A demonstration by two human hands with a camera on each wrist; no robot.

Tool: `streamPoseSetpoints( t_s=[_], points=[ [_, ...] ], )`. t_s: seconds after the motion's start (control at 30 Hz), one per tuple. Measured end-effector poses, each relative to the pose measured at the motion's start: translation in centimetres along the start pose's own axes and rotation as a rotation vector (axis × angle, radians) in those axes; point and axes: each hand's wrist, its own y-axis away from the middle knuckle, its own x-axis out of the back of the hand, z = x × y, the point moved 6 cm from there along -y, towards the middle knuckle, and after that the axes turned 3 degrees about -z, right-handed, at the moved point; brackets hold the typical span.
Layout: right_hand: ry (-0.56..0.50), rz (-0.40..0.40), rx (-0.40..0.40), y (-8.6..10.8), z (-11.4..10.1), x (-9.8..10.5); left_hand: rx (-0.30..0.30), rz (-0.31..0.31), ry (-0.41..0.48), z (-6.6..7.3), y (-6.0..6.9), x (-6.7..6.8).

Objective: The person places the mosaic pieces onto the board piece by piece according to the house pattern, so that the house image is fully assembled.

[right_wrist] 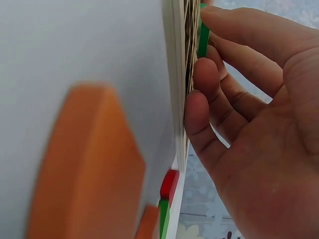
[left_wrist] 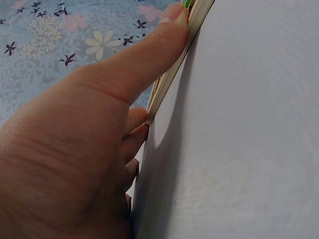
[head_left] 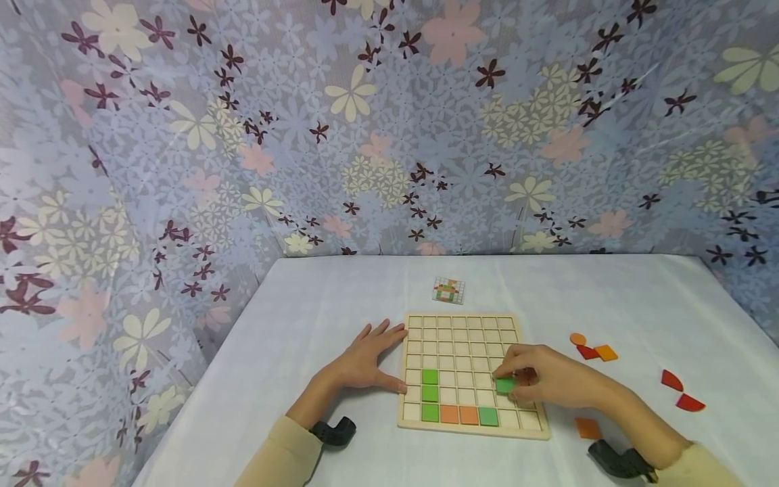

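Note:
A wooden grid board [head_left: 462, 433] lies on the white table. My left hand [head_left: 364, 358] rests at its left edge, fingers spread, thumb and fingertips touching the rim; the left wrist view shows the thumb [left_wrist: 149, 55] along the board's side. Over the right part of the board, my right hand [head_left: 548, 375] pinches a green square tile [head_left: 505, 385] between thumb and fingers; the tile [right_wrist: 203, 37] also shows in the right wrist view. Light green tiles [head_left: 429, 393] form a left column, with orange tiles [head_left: 459, 414] and a darker green tile [head_left: 488, 416] along the bottom row.
A small pattern card [head_left: 449, 290] lies behind the board. To the right are an orange circle [head_left: 577, 339], an orange-yellow tile [head_left: 606, 352], a red piece [head_left: 587, 352], two red quarter pieces [head_left: 672, 380] and an orange square [head_left: 587, 427]. A floral cloth hangs behind the table.

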Motion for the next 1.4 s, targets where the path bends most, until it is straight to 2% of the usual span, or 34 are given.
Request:
streamPoseSetpoints(
  t_s=[0.23, 0.5, 0.73, 1.0, 1.4],
  points=[
    [0.033, -0.018, -0.001, -0.9, -0.6, -0.5, 0.004, 0.0, -0.002, 0.1, 0.0, 0.0],
    [0.05, -0.023, 0.087, -1.4, -1.5, -1.4, 0.004, 0.002, -0.008, 0.0, 0.0, 0.0],
    [0.062, -0.036, 0.062, -2.0, -1.8, -1.7, 0.012, -0.002, -0.008, -0.1, 0.0, 0.0],
    [0.073, -0.014, 0.109, -2.3, -2.2, -2.0, 0.005, -0.002, -0.005, 0.0, 0.1, 0.1],
    [0.132, 0.013, 0.081, -2.5, -2.4, -2.3, 0.006, -0.001, 0.004, 0.2, 0.2, 0.2]
  ],
)
